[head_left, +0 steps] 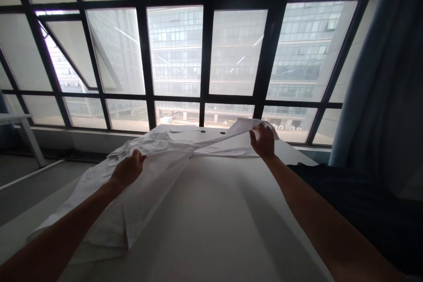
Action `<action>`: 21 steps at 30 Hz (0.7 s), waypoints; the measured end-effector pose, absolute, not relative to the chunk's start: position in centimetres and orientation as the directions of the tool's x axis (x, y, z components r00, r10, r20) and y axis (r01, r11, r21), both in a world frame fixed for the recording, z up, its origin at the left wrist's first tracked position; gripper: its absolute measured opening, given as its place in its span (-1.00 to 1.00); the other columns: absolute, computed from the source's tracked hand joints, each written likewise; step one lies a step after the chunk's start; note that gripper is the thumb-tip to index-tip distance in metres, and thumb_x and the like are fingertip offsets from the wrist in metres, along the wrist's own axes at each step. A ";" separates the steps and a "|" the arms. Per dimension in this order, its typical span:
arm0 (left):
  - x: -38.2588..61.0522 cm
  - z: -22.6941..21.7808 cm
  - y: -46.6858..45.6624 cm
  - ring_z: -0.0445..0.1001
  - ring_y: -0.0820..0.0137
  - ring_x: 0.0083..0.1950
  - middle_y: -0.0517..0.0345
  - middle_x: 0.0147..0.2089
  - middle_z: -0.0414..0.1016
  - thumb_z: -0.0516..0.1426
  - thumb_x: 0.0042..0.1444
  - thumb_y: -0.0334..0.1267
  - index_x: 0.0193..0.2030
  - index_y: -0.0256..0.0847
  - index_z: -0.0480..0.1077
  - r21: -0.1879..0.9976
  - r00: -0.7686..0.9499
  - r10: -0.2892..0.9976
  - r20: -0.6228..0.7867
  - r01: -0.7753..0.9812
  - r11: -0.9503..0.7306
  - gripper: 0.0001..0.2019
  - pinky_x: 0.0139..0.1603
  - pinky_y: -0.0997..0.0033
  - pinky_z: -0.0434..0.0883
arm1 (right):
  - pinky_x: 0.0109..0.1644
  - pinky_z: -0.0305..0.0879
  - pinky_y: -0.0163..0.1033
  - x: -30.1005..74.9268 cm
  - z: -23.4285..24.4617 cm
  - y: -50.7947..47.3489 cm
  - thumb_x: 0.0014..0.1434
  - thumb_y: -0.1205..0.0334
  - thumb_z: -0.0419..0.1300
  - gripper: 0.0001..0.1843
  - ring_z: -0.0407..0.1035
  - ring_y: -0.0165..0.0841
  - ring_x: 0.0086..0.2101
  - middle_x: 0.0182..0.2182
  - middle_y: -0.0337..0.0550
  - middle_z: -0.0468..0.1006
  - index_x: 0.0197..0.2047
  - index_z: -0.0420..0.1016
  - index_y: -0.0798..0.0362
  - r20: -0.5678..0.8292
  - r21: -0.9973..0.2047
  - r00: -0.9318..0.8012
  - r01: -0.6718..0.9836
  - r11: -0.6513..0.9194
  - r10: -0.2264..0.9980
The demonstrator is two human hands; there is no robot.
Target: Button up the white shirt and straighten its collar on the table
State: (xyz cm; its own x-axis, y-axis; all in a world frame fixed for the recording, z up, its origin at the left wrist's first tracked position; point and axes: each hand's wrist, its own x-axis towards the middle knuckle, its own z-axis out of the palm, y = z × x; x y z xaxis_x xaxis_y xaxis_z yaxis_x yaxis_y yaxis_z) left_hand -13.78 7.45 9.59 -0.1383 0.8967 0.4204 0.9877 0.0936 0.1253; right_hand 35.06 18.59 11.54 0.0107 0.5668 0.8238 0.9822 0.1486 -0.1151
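The right hand point(263, 141) pinches a raised edge of a white shirt point(139, 185), fingers closed on the cloth at the far right of the garment. The left hand point(128, 169) is closed on a bunched fold of the same shirt, nearer and to the left. Between the two hands the fabric is pulled into a taut ridge running left to right. The shirt is thin, lightly creased woven cloth lying on a smooth white table point(214, 220). Its long axis runs from the far right corner towards the near left, where a flat panel hangs over the table edge. A dark cloth point(357, 202) lies on the right side of the table. Beyond stand large black-framed windows point(205, 53) and a grey-blue curtain point(383, 83).
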 end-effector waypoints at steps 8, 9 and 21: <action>-7.3 19.4 1.9 0.33 0.31 -0.49 0.13 -0.50 0.34 -0.16 0.29 0.07 -0.25 -0.06 0.27 0.168 0.079 0.739 0.669 0.953 -0.253 -0.66 -0.42 0.29 0.19 | 0.32 -0.14 0.16 38.5 17.2 15.7 0.28 -0.04 -0.12 -0.24 -0.11 -0.01 0.33 0.33 0.22 0.11 0.40 -0.04 0.26 0.819 0.119 -0.153 0.988 0.097 0.554; -5.6 19.9 0.9 0.29 0.34 -0.51 0.15 -0.52 0.31 -0.12 0.27 0.06 -0.31 -0.07 0.23 0.197 0.122 0.743 0.658 0.925 -0.326 -0.69 -0.45 0.31 0.18 | 0.31 -0.14 0.18 39.9 17.8 15.3 0.27 -0.04 -0.12 -0.22 -0.12 0.01 0.33 0.34 0.23 0.09 0.41 -0.08 0.26 0.816 0.113 -0.127 0.992 0.061 0.563; 13.9 10.4 -8.8 0.31 0.56 -0.39 0.21 -0.11 0.43 0.30 -0.12 -0.35 -0.10 -0.16 0.41 0.873 0.722 0.664 -0.193 0.435 -0.219 -0.62 -0.44 0.57 0.28 | 0.15 -0.16 0.38 56.7 15.0 3.9 0.18 0.07 0.05 -0.34 0.07 0.20 0.24 0.17 0.65 0.22 0.25 0.32 0.31 0.603 -0.117 0.491 0.834 -0.539 0.629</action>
